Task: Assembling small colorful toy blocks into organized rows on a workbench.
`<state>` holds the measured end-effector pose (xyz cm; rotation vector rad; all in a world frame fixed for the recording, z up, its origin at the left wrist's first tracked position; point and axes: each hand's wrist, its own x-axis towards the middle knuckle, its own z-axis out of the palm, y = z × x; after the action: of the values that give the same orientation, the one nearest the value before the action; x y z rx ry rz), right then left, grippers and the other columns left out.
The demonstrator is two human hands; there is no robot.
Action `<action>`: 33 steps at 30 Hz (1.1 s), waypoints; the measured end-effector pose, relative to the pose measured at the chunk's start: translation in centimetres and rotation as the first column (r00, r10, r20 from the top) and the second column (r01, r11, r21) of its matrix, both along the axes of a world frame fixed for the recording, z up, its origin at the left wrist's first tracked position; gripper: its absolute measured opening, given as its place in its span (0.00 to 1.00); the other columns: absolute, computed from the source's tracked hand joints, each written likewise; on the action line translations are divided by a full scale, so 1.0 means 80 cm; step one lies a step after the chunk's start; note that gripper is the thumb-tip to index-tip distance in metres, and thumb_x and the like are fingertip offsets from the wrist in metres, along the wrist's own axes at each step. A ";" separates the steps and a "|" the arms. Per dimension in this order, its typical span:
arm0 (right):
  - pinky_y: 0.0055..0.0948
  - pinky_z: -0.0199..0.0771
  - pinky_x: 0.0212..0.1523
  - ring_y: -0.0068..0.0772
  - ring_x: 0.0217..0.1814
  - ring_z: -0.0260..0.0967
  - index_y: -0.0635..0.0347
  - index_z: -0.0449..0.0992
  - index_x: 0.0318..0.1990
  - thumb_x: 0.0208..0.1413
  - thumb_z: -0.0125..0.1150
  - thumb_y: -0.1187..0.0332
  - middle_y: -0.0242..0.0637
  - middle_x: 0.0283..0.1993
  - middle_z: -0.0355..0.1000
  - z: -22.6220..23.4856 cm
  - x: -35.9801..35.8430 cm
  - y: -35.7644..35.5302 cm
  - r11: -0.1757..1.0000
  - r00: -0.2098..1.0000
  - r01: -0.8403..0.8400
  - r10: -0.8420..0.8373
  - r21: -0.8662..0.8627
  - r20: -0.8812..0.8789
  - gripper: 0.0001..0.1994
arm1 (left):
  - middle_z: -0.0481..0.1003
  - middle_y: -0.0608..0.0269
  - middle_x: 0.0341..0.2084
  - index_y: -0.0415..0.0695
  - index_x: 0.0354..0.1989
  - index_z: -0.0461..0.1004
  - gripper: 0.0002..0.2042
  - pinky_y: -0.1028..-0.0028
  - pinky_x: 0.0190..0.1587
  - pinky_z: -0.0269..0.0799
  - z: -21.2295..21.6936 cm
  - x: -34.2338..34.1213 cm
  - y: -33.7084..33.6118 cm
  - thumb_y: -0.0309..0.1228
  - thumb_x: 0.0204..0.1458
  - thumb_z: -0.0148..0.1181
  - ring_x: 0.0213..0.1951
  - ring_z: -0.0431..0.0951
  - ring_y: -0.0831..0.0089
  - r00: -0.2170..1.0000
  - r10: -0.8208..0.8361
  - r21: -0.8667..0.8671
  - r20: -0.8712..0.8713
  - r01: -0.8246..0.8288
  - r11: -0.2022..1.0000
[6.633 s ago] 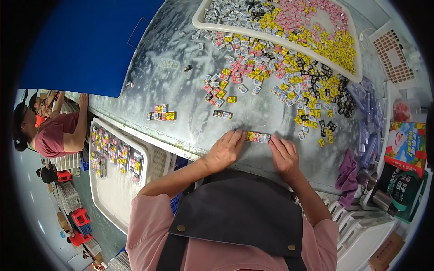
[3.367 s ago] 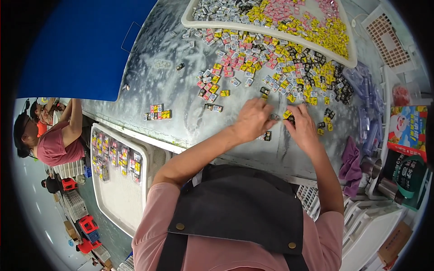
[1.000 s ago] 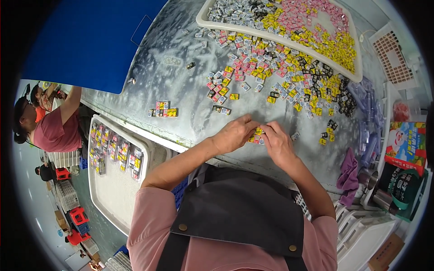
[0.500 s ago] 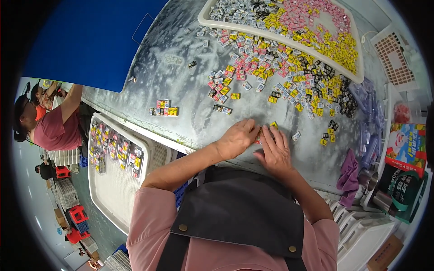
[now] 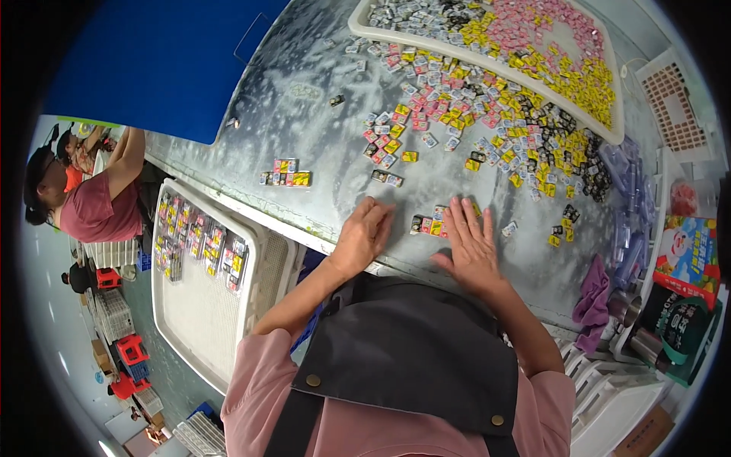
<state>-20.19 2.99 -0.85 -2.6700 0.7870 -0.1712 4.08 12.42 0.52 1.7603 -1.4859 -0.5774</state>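
A short row of small packets [image 5: 429, 225], black, yellow and pink, lies on the mottled grey table [image 5: 320, 137] between the left hand [image 5: 362, 236] and right hand [image 5: 471, 245]. Both hands rest flat, fingers extended and slightly spread, gripping nothing; the right fingertips touch the row. A second row [image 5: 285, 177] lies to the left; loose packets [image 5: 487, 129] spread below a white tray [image 5: 487, 61]. A blue panel [image 5: 164, 65] lies upper left.

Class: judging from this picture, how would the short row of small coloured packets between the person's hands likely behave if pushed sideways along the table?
The row of packets is probably light and would slide easily, since each piece is tiny and flat. Being separate pieces, it would likely break apart unless both hands, left hand and right hand, brace its ends. Rolling seems unlikely.
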 end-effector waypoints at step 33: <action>0.49 0.51 0.76 0.47 0.76 0.55 0.68 0.74 0.58 0.59 0.61 0.71 0.49 0.70 0.63 -0.010 0.039 -0.005 0.997 0.960 -0.078 0.074 0.002 0.271 0.20 | 0.73 0.49 0.45 0.32 0.47 0.77 0.17 0.63 0.48 0.77 0.002 0.006 -0.032 0.24 0.48 0.67 0.45 0.77 0.53 0.756 -0.510 -0.014 0.410 0.565 0.825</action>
<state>-17.04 2.59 -1.66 -2.5839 0.5952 -0.4981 4.52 9.90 0.69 1.3697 -2.2983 -0.3939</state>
